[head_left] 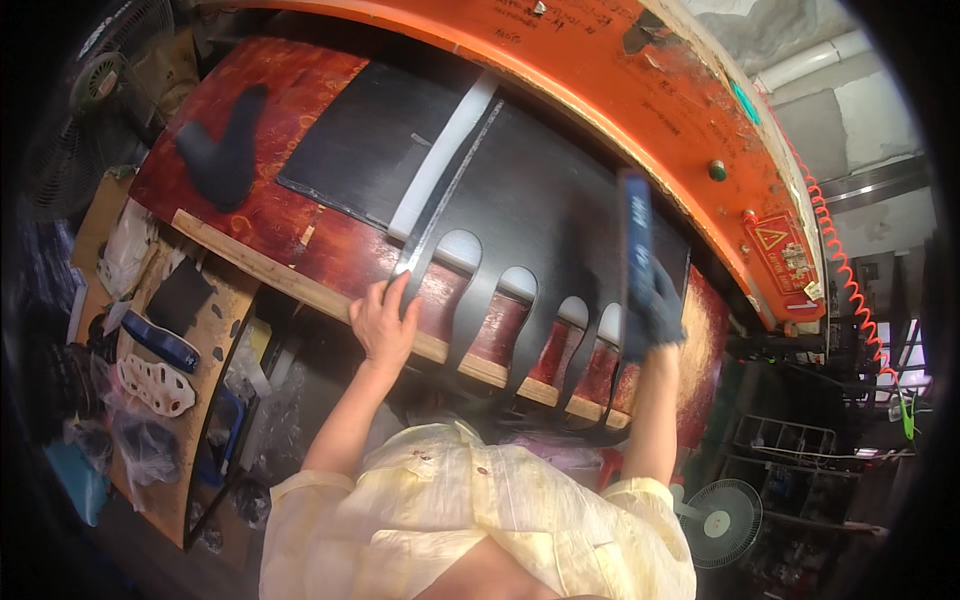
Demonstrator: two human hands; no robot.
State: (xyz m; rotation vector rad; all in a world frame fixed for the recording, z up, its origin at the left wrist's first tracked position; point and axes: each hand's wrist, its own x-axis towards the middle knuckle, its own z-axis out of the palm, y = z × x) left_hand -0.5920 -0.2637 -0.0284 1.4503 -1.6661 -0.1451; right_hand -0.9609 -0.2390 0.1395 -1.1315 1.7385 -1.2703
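Note:
A black sheet (560, 190) lies on the red work board, with several sole-shaped gaps cut into its near edge and narrow tongues of sheet hanging between them. My left hand (385, 325) is bare, its fingers spread, with the fingertips touching the near left corner of this sheet. In my right hand (662, 312), which wears a dark glove, is a long blue sole-shaped cutting die (637, 250), held on edge over the sheet's right part. Both the hand and the die are somewhat blurred, and the die hides some of the sheet.
An orange press beam (560, 45) spans the far side of the board. At left lie a second black sheet (365, 135), a pale strip (445, 155) and a dark glove (225, 150). A wooden side shelf (205, 440) holds another blue die (160, 340). A fan (718, 522) stands lower right.

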